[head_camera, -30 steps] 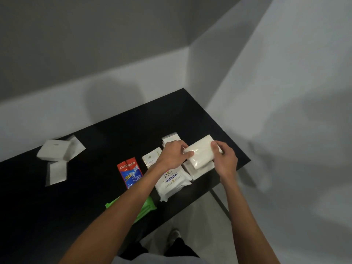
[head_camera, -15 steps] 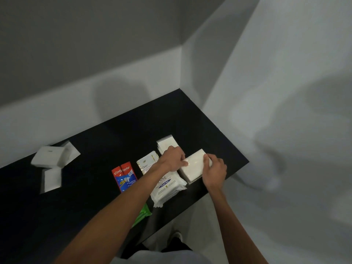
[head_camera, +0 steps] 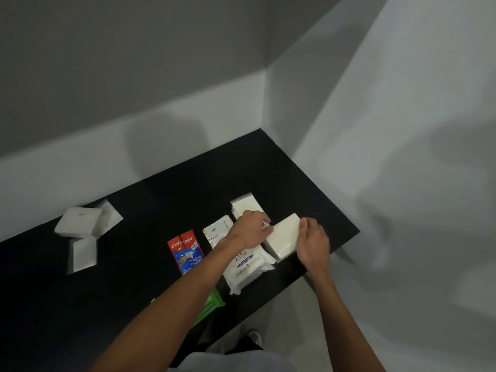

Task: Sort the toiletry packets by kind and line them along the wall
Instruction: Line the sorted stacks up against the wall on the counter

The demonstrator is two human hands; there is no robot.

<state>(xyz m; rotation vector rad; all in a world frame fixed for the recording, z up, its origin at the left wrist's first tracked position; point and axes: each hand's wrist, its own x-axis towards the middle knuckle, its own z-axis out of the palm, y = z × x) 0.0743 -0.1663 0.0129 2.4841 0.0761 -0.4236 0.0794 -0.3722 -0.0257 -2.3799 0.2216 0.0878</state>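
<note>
Left hand (head_camera: 249,229) & right hand (head_camera: 312,242) grip white pack (head_camera: 284,236); forearm (head_camera: 185,294) hides most of green pkt (head_camera: 212,305).

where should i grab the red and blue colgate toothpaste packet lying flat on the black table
Probably pinch the red and blue Colgate toothpaste packet across its two long edges at the red far end, coming straight down from above. It lies flat on the black table, thin, with bare table along both long sides.

Assorted flat toiletry packets (head_camera: 185,251), loosely clustered
</note>
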